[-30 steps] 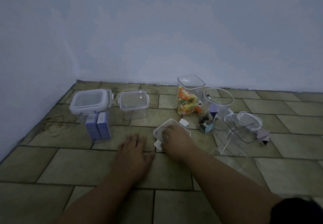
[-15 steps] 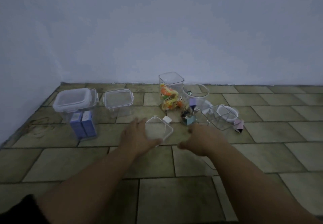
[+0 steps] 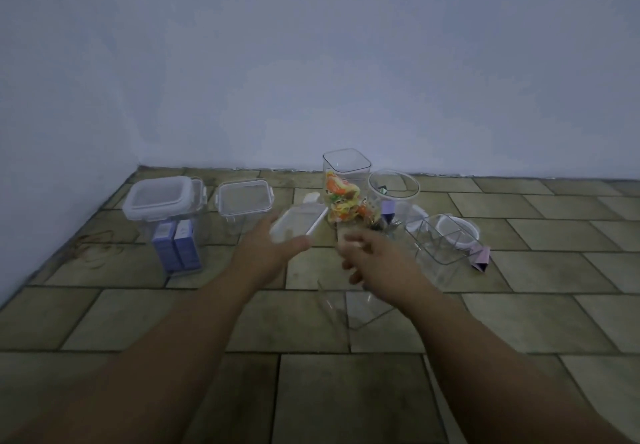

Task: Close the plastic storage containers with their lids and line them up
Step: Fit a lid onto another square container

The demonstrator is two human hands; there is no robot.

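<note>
My left hand point(image 3: 268, 251) holds a clear square lid point(image 3: 300, 222) lifted off the floor, tilted. My right hand point(image 3: 379, 258) curls around the top of an empty clear container point(image 3: 353, 308) that hangs below it, blurred. Behind them stand a tall open square container point(image 3: 347, 166) with colourful contents and a round open container point(image 3: 393, 189). At the left, two containers have lids on: a tall one point(image 3: 162, 201) with purple boxes inside and a small one point(image 3: 244, 201).
A clear container point(image 3: 446, 242) lies tipped at the right, over a white round lid point(image 3: 467, 230), with a small purple item point(image 3: 481, 259) beside it. The wall runs close behind the row and along the left. The floor is tiled.
My left hand took the square lid off the floor and raised it toward the tall open container. My right hand let go of the lid, moved right and picked up the empty clear container.
</note>
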